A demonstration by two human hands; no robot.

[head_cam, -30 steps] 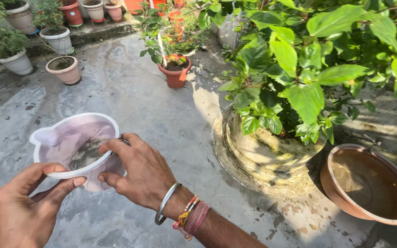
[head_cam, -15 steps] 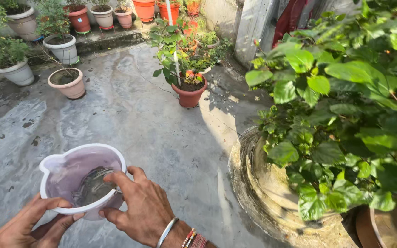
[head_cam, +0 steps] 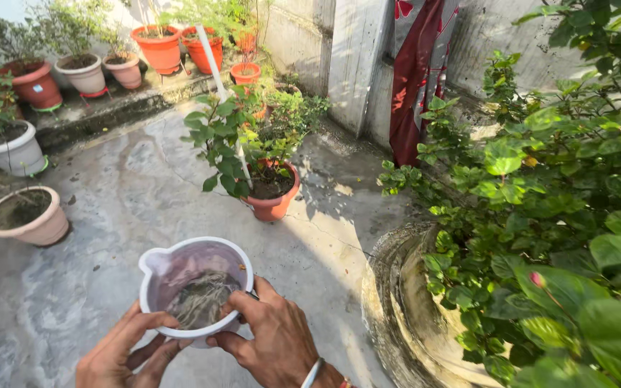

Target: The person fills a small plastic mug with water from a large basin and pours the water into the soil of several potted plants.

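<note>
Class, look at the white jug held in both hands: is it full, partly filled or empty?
Partly filled. The white jug shows murky water low inside, with bare wall above it up to the rim.

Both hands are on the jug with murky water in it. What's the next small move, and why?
Probably carry the jug forward towards the terracotta pot straight ahead, keeping it level. The left hand cups it from below and the right hand grips its rim, so it is steadied, and it holds murky liquid that could slop out. That pot looks the nearest open soil.
</note>
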